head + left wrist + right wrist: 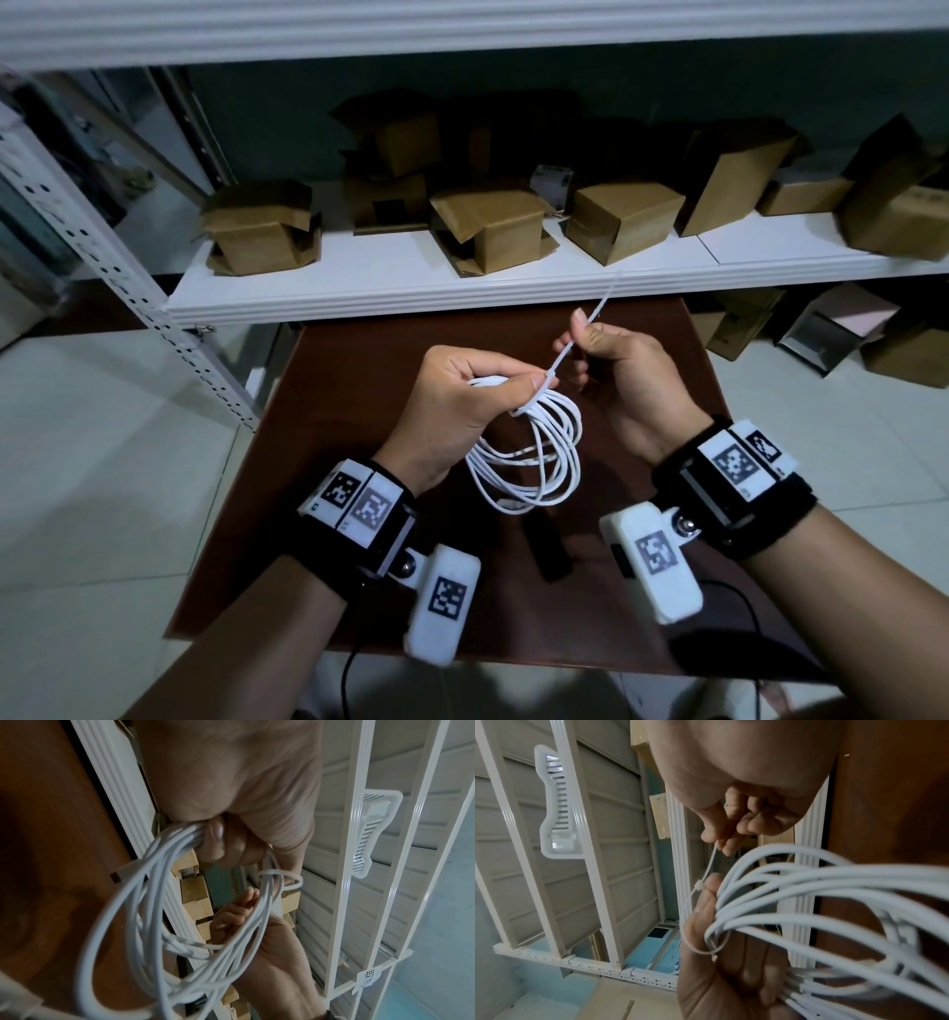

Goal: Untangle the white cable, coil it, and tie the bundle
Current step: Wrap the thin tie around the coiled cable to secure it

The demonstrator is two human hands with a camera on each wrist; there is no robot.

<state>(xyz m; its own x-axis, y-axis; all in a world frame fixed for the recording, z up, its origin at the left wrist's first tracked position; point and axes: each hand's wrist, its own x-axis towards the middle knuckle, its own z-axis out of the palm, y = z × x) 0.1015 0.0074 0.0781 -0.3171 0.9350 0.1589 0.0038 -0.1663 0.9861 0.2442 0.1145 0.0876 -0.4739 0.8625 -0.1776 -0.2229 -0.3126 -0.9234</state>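
The white cable (534, 457) hangs in several round loops above the brown table (359, 493). My left hand (472, 380) grips the top of the coil (144, 902), fingers curled round the strands. A white zip tie (565, 354) loops loosely round the bundle (808, 882) beside my left thumb. The tie's loop (280, 880) and its small head (698, 884) both show. My right hand (595, 339) pinches the tie's long tail (712, 858) between thumb and forefinger, up and to the right of the coil. The tail's free end (608, 293) sticks out past my right fingers.
A low white shelf (411, 288) with several cardboard boxes (493, 226) runs just behind the table. A perforated metal upright (118, 277) stands at the left. A dark oblong object (549, 550) lies on the table under the coil. More boxes (832, 334) sit on the tiled floor at right.
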